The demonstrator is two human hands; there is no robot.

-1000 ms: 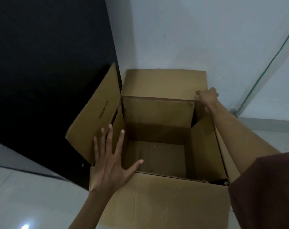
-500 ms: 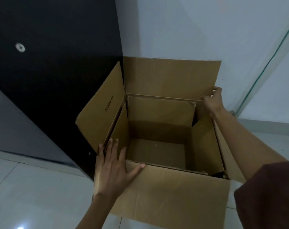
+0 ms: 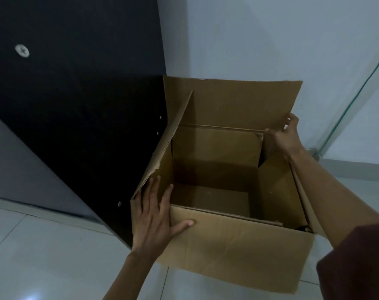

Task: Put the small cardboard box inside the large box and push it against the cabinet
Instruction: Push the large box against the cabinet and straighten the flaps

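Note:
The large cardboard box (image 3: 238, 252) stands open on the floor, its left side up against the black cabinet (image 3: 80, 109). A second set of cardboard walls shows inside it, which looks like the small box (image 3: 216, 148) nested in it, open and with nothing in it. My left hand (image 3: 154, 215) lies flat with spread fingers on the large box's near left corner, thumb on the front wall. My right hand (image 3: 286, 135) grips the far right corner, where the raised back flap (image 3: 238, 100) ends.
A pale wall (image 3: 260, 35) runs behind the box. White floor tiles (image 3: 43, 256) lie in front and to the left. A thin green cable (image 3: 357, 92) runs down the wall at the right. The cabinet side has a screw head and small holes.
The large box has slid left toward the cabinet. Its left flap, which leaned outward before, now stands upright against the black panel. My left hand has shifted onto the near left corner.

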